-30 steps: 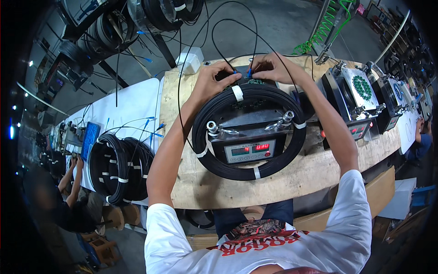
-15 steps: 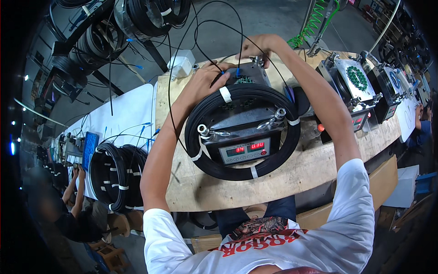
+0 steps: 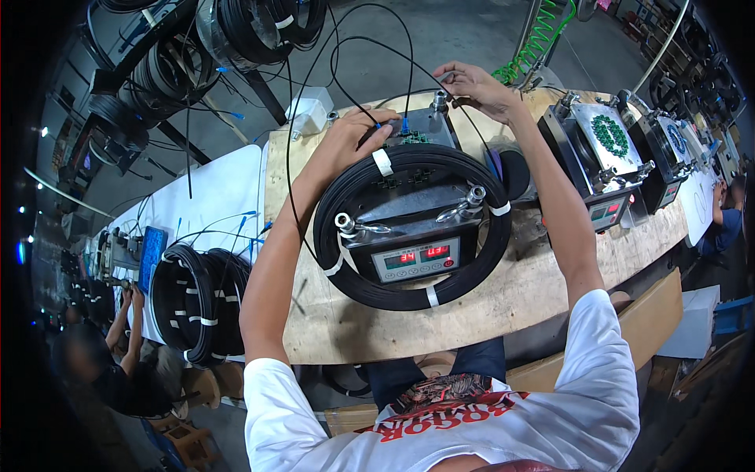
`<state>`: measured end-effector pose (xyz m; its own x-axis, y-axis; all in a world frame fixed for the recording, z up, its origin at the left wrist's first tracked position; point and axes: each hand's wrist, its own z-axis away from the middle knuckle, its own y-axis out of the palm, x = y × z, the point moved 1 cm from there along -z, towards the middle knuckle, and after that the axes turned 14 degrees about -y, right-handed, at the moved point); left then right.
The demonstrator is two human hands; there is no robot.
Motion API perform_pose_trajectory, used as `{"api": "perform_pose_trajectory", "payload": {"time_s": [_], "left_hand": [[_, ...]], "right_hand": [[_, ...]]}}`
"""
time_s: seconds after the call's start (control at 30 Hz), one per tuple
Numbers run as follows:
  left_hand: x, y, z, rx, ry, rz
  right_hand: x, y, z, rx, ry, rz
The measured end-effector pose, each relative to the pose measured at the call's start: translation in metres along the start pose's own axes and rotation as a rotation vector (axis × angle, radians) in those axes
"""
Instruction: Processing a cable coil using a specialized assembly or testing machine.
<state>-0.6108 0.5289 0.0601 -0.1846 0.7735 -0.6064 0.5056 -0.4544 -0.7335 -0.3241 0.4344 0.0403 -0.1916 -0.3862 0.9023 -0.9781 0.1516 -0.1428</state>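
A polishing machine (image 3: 425,257) with a red-lit display stands in front of me. Around its top lies a coil of black cable (image 3: 393,299) bound with white bands. My left hand (image 3: 354,138) rests at the back left of the machine's metal plate (image 3: 432,126), thumb and fingers closed about a blue cable connector (image 3: 378,126). A second blue connector (image 3: 405,126) stands upright in the plate among small green parts. My right hand (image 3: 480,90) is raised behind the plate's right corner post, fingers curled together; what they pinch is too small to make out.
Two similar machines with green (image 3: 609,135) and blue parts stand to the right. At left lie more cable coils (image 3: 185,307), a blue tray (image 3: 153,256) and a white box (image 3: 312,108). Cable reels (image 3: 252,31) hang behind. Other people sit at both sides.
My right hand has lifted away from the plate's back right corner and moved right, fingers turned up. My left hand stays by the blue connector. The view has shifted slightly.
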Motion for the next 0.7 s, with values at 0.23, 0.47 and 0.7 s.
{"api": "perform_pose_trajectory", "payload": {"time_s": [0.23, 0.47, 0.7], "left_hand": [[0.004, 0.001, 0.002, -0.031, 0.039, 0.011], [0.004, 0.003, 0.002, -0.045, 0.053, 0.038], [-0.007, 0.000, 0.007, -0.225, 0.084, 0.160]], "right_hand": [[0.002, 0.016, -0.008, -0.046, 0.229, 0.342], [-0.004, 0.012, 0.011, -0.045, 0.085, -0.087], [-0.025, 0.007, 0.013, -0.129, 0.000, -0.081]]}}
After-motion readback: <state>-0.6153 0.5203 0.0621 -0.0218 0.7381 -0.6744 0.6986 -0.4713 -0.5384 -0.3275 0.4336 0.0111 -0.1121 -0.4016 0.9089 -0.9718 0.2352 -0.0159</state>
